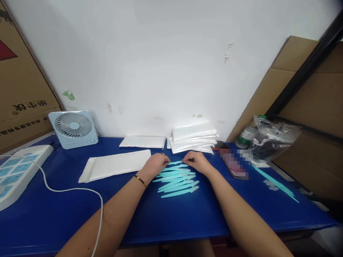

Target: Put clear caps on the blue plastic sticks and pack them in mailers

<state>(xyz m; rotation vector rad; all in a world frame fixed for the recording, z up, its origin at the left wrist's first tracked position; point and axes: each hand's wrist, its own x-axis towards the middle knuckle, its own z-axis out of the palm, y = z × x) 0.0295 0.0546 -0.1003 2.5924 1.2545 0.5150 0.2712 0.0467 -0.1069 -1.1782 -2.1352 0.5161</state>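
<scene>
Slim teal eyebrow razors (175,181) with pale blade ends pointing right lie in a loose row on the blue table. At the far end of the row, my left hand (157,165) pinches the handle end of one eyebrow razor (175,163). The fingertips of my right hand (197,161) are closed on the blade end of that same razor. It lies roughly level between both hands, at or just above the table; I cannot tell which. A long white padded envelope (118,166) lies flat beside my left hand.
White packets (194,137) are stacked by the wall, with another packet (143,141) to their left. A fan (74,128) and power strip (18,171) stand left; a white cable (72,190) crosses my left forearm. Right are a phone (233,164), bottle (245,137), plastic bag (273,141) and teal strips (276,184).
</scene>
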